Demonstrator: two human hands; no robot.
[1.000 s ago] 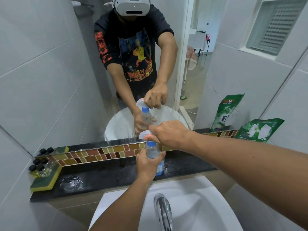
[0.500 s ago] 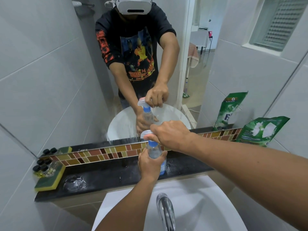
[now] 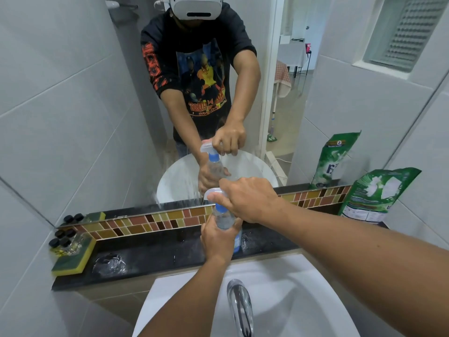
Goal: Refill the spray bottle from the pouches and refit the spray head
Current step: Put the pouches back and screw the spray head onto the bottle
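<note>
Spray bottle, clear with a blue collar, stands upright on the dark surface behind the white sink and its chrome tap. The left hand is wrapped around the bottle's body from the near side. The right hand is clenched over the spray head from the right, forearm reaching in across the sink. A green pouch leans against the wall at the far right. A sponge lies at the far left.
</note>
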